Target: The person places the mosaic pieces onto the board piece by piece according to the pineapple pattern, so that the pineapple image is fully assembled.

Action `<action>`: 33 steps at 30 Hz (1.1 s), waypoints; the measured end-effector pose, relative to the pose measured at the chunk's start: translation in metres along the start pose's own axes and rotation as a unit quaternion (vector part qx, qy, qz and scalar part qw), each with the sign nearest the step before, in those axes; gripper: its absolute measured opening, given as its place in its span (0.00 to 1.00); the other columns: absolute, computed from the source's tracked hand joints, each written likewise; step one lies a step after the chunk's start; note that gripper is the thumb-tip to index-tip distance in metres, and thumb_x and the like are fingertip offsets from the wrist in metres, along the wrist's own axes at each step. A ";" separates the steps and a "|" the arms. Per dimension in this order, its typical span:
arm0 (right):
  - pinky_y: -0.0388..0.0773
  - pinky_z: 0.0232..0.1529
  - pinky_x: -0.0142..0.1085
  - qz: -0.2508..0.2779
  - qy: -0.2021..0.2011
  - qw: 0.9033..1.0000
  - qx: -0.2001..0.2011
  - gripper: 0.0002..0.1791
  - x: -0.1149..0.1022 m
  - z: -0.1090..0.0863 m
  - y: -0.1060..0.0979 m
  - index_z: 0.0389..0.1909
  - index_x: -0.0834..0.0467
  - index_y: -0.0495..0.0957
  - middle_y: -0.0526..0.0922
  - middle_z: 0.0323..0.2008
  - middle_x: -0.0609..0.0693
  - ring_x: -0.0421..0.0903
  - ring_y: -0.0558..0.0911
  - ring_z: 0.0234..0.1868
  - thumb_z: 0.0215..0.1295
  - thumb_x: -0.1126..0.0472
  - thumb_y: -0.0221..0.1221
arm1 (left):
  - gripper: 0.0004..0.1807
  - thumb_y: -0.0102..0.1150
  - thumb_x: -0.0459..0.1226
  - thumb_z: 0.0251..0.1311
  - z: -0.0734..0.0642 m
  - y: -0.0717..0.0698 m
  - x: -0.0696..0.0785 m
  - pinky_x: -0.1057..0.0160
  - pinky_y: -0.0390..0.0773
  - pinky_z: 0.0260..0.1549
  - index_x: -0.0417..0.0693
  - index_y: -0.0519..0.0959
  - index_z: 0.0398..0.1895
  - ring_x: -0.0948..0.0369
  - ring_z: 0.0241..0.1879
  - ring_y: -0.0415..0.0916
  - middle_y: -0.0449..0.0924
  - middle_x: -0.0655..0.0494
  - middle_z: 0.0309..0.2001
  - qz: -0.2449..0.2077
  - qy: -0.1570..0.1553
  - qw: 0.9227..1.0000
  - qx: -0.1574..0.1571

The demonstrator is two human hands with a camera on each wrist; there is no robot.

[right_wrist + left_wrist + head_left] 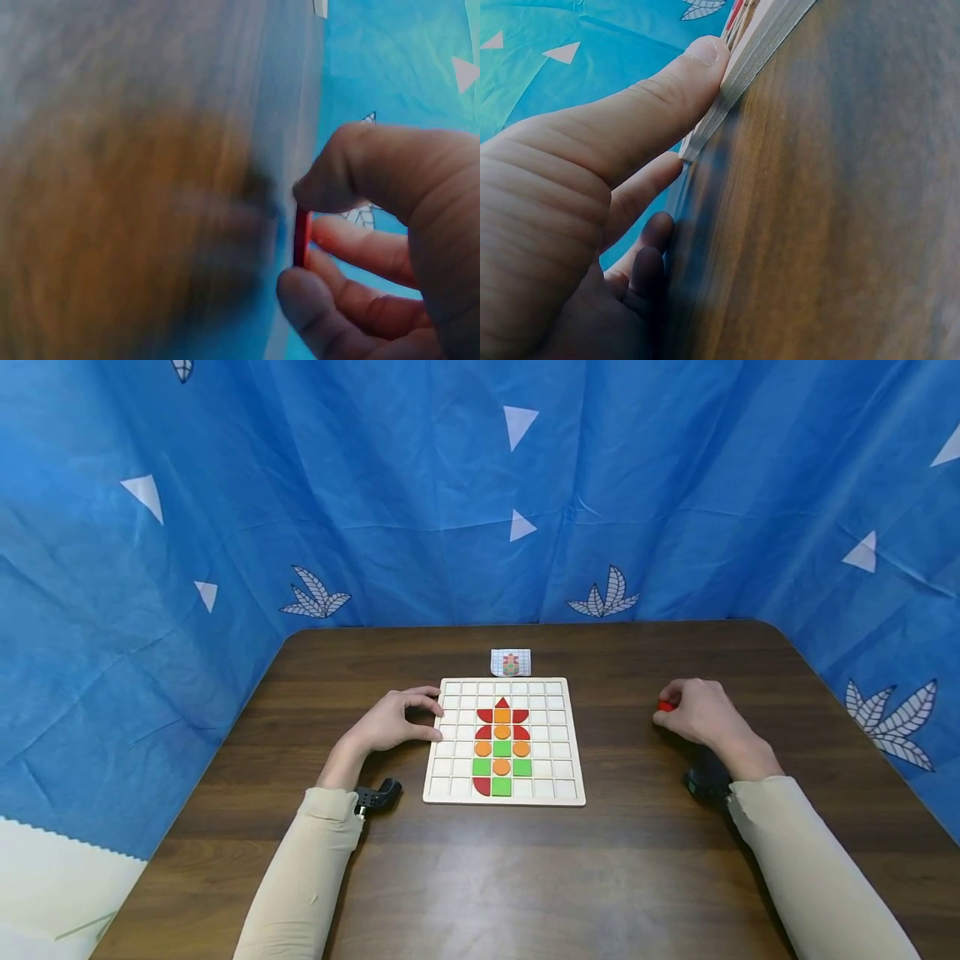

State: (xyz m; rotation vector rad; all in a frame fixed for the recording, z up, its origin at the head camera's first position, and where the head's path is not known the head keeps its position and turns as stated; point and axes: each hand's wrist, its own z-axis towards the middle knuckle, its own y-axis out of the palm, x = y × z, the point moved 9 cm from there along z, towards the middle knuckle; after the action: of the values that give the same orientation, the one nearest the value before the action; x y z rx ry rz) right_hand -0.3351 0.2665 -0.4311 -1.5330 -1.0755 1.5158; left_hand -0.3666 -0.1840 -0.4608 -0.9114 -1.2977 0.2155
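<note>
A white grid board (pixel 555 742) lies on the table with red, orange and green flat tiles set in its cells, forming a plant-like figure. At the board's left edge rests my left hand (pixel 393 720), thumb and fingertips spread along the rim. The left wrist view shows the thumb (pixel 694 67) lying against the board's side edge (pixel 739 82). Well to the right of the board, my right hand (pixel 701 712) pinches a small red tile (pixel 665 706) between thumb and fingers. Seen edge-on in the right wrist view, the red tile (pixel 301 238) is thin and flat.
Just behind the board lies a small printed card (pixel 512 662) with a similar coloured figure. The brown wooden table (pixel 495 877) reaches back to a blue curtain (pixel 420 485). A dark wrist device (pixel 378 795) hangs beside the left sleeve.
</note>
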 end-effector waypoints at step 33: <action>0.78 0.33 0.29 0.097 -0.209 0.971 -0.066 0.11 -0.197 -0.064 0.073 0.36 0.56 0.85 0.82 0.30 0.44 0.39 0.76 0.30 0.52 0.61 0.76 | 0.17 0.80 0.45 0.52 0.001 0.000 0.001 0.47 0.64 0.75 0.57 0.86 0.46 0.51 0.75 0.64 0.73 0.55 0.71 0.009 -0.004 1.000 -0.003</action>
State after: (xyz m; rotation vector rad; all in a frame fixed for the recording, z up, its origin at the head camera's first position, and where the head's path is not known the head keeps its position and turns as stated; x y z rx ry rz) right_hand -0.2585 0.0610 -0.4160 -1.4765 -1.3126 2.0015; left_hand -0.3669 -0.1833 -0.4604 -0.9284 -1.2984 0.2299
